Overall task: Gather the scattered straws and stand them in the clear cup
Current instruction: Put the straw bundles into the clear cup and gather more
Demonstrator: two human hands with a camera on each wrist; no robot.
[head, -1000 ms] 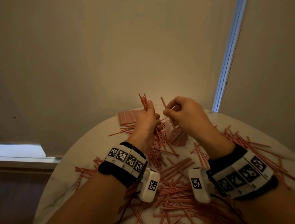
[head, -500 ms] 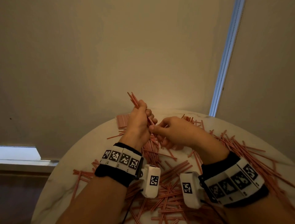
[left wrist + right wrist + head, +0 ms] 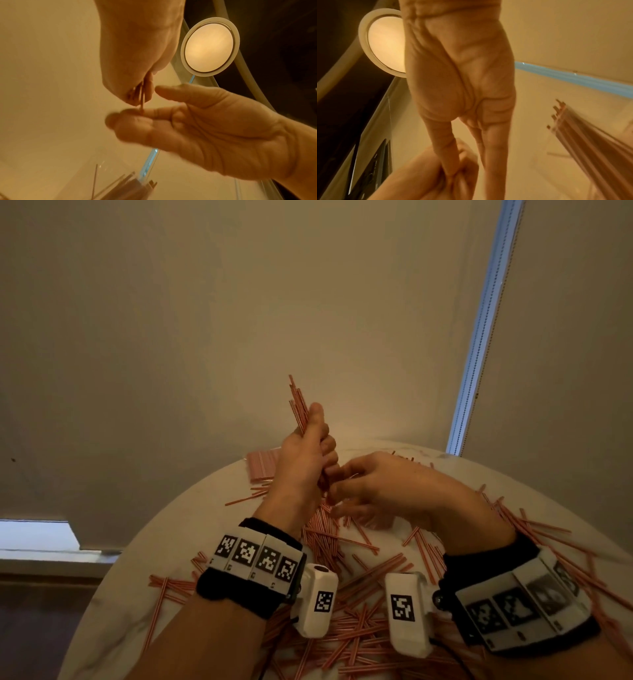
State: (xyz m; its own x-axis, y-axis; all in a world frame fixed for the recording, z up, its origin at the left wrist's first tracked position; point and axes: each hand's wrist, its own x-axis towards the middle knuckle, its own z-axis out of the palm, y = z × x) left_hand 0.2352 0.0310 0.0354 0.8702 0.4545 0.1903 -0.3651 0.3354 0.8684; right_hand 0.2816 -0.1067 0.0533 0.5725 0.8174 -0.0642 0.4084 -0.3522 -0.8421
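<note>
Straws, head view: a bundle (image 3: pixel 298 405) stood clenched in the left hand (image 3: pixel 301 460) above the tabletop (image 3: pixel 137 559); loose straws (image 3: pixel 359 577) lay scattered.
Left wrist: right hand (image 3: pixel 214 128) released, fingers touching the bundle's lower ends.
Right wrist: clear cup (image 3: pixel 573 155) held straws.

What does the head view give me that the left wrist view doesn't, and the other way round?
Head only: the round table strewn with loose straws, the bundle's upper ends fanning above the left hand, and a flat pack of straws at the far edge.

Left wrist only: the clear cup below, already holding straws, plus a ceiling lamp.

Both: the left hand gripping the straw bundle, and the right hand, fingers extended, meeting the bundle's lower end.
</note>
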